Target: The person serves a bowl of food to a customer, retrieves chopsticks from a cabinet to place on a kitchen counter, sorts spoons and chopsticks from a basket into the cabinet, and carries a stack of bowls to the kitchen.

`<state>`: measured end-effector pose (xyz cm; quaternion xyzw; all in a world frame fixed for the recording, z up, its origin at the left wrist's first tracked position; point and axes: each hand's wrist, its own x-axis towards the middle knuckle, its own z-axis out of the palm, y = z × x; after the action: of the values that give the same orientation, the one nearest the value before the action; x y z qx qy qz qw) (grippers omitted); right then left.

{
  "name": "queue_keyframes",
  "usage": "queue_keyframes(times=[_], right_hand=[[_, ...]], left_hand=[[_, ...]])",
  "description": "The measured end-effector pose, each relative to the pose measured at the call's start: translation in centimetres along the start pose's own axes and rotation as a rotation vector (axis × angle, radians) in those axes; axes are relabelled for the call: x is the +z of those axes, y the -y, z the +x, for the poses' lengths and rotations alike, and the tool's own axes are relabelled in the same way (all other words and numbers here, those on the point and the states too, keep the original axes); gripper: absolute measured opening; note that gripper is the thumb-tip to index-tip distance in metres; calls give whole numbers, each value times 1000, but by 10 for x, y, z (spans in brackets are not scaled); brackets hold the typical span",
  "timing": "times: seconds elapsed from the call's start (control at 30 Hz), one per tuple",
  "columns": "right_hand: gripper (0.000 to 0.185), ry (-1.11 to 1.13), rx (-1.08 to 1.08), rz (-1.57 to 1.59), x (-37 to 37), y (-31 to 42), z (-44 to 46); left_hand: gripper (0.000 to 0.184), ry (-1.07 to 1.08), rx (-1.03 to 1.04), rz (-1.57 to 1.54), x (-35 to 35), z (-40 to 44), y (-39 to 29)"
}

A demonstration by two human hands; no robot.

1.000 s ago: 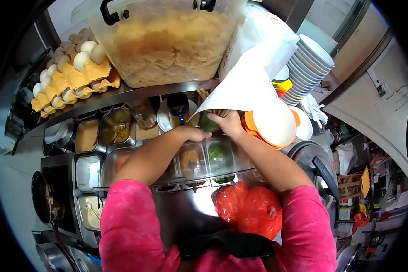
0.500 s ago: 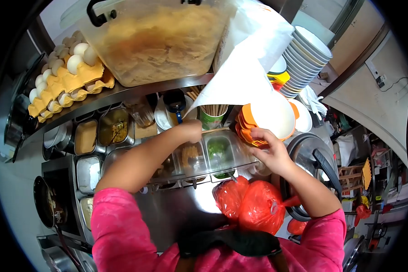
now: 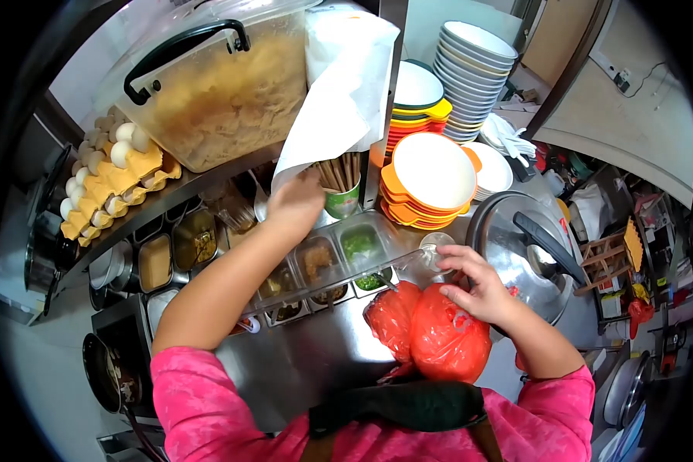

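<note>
My left hand (image 3: pixel 299 199) is at the green cup (image 3: pixel 343 203) of wooden chopsticks (image 3: pixel 339 173), just under the lower edge of a white sheet (image 3: pixel 327 108). Its fingers are blurred and partly hidden, so I cannot tell whether they hold anything. My right hand (image 3: pixel 477 285) is over a knotted red plastic bag (image 3: pixel 450 339), fingers apart and bent, with nothing visible in them. A small clear cup (image 3: pixel 436 245) is just beyond its fingertips. Between my hands is a row of topping tubs under a clear cover (image 3: pixel 339 273); one tub has chopped greens (image 3: pixel 359 245).
Orange-handled bowls (image 3: pixel 430 173) and a tall bowl stack (image 3: pixel 473 69) rise at the back right. A large lidded pot (image 3: pixel 527 254) sits at right. On the shelf are a clear food bin (image 3: pixel 223 100) and egg trays (image 3: pixel 123 185). A frying pan (image 3: pixel 104 373) is at left.
The view has shifted. My left hand has moved from above the tubs to the chopstick cup; the thin wooden stick beside it no longer shows. My right hand has moved from the orange bowls toward the red bag.
</note>
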<state>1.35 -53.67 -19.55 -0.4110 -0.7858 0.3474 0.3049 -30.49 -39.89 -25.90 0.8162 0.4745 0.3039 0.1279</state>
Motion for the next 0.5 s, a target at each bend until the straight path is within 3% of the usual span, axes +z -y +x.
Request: queue_keyframes(times=[0.03,0.07,0.13,0.17,0.23,0.3,0.37,0.4,0.43,0.5], right_hand=[[36,18,-16,-15,0,2,-4],[35,19,16,15,0,7,-10],[34,8,-12,-38,0,5,-24],[34,4,-35,-95,-1,4,-33],[32,-33,-22,-114,-7,7,-55],[31,-120,135,-85,-13,4,-83],[29,-235,233,-55,-16,2,-110],[29,-264,234,-53,-16,1,-120],[28,-291,237,-54,-16,2,-129],[27,-308,263,-32,-14,6,-143]], left_hand=[[15,329,107,798,-16,13,-32],[15,325,113,803,-14,18,-28],[16,-55,616,659,0,28,-10],[16,-61,631,663,3,25,-7],[24,-188,292,496,7,3,0],[20,-453,194,359,7,-15,10],[22,-713,-134,284,-1,-6,0],[26,-691,-91,67,-12,5,-17],[29,-410,-429,-69,-12,16,-7],[34,-305,-180,-339,6,43,18]])
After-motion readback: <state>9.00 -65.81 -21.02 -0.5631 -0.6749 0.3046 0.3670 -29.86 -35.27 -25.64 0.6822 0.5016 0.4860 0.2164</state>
